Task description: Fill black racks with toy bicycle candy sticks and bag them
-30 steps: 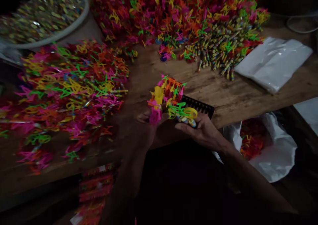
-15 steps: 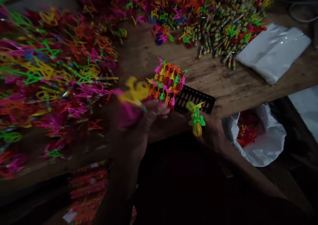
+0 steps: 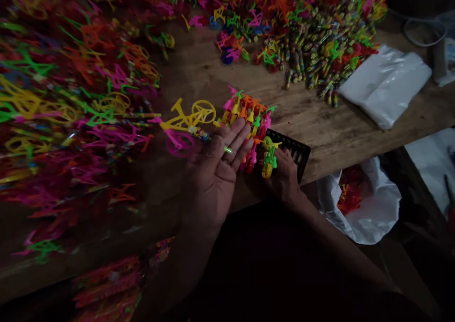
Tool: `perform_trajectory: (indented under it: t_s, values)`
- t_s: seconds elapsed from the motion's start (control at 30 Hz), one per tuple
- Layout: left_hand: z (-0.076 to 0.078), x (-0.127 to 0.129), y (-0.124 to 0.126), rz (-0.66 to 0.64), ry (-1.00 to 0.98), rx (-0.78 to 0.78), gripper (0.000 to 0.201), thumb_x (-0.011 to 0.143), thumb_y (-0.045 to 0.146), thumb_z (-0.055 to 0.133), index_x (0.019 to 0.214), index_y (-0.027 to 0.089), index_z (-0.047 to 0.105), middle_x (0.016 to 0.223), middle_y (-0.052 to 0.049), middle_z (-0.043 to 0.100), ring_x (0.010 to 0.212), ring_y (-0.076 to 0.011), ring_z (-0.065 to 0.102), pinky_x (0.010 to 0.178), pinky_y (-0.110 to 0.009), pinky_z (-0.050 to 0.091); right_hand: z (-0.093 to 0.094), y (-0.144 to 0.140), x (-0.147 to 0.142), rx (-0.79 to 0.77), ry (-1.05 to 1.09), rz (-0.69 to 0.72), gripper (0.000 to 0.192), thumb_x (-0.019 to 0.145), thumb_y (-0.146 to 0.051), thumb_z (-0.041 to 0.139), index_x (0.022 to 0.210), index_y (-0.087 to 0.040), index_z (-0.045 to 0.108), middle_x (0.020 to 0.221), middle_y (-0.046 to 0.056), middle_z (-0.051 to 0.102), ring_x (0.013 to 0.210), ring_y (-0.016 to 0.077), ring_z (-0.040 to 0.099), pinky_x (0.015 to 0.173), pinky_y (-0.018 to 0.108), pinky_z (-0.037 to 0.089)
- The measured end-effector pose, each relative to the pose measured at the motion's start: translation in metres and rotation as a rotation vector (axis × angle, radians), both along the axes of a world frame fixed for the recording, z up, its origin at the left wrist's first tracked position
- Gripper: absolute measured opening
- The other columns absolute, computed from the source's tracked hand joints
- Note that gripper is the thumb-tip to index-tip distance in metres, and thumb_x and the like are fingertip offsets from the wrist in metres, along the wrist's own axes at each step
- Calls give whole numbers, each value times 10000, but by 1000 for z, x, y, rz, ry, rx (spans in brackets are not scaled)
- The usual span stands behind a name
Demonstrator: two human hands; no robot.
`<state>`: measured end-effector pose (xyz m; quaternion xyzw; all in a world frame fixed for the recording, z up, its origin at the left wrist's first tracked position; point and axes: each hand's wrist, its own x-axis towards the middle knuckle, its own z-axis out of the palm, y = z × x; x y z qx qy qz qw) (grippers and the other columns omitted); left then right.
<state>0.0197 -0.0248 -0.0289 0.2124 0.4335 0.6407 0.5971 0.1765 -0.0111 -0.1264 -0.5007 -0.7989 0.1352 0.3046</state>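
Right now the left hand (image 3: 216, 170) lies palm up, fingers spread, holding nothing, beside the yellow toy bike (image 3: 188, 118) on the table (image 3: 320, 123); the right hand (image 3: 282, 177) pinches a green toy bike (image 3: 269, 158) above the black rack (image 3: 293, 151)

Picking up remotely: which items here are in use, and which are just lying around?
In use: left hand, open over yellow toy bicycle; right hand holding green toy; toy cluster in black rack.
Lying about: plastic bags, floor bag, toy heaps.

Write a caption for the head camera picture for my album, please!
Left hand open beside yellow toy bicycle; right hand holding green toy near black tray.
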Motion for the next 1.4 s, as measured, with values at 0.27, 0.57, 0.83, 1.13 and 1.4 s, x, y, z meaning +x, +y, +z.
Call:
perform_trajectory:
  t_s: [0.27,0.57,0.83,1.13,1.4]
  values:
    - [-5,-4,-1,-4,-65,14,128,888,367,755,911,247,718,1255,-48,754,1358,-265,602,1093,-390,555,-10,-5,-1,36,4,53,86,831,-141,527,870,-208,562,832,49,622,762,215,564,747,342,393]
    - [-11,-4,-4,-40,35,43,133,946,409,679,970,292,737,1310,-13,728,1403,-244,560,1111,-381,546,-6,-5,-14,31,-108,-12,109,888,-127,511,878,-209,581,838,47,615,745,198,535,728,329,401]
    - [-6,-1,1,-31,72,36,137,886,402,753,918,272,723,1199,-11,773,1290,-232,655,1042,-350,587,7,1,-13,-90,-253,70,118,968,-166,497,938,-197,607,922,74,642,824,218,547,792,354,418]
    - [6,-12,-4,52,293,7,235,758,352,852,885,216,710,803,3,777,441,-117,632,379,-221,461,40,7,33,-116,-136,37,267,932,-108,450,1096,-188,644,979,118,705,857,248,644,739,356,496]
    - [14,-7,3,-61,401,-17,406,677,361,896,926,174,636,893,-74,801,633,-207,755,537,-278,621,95,18,12,-109,562,120,129,985,-311,605,992,-252,720,879,8,761,777,167,712,697,273,566]
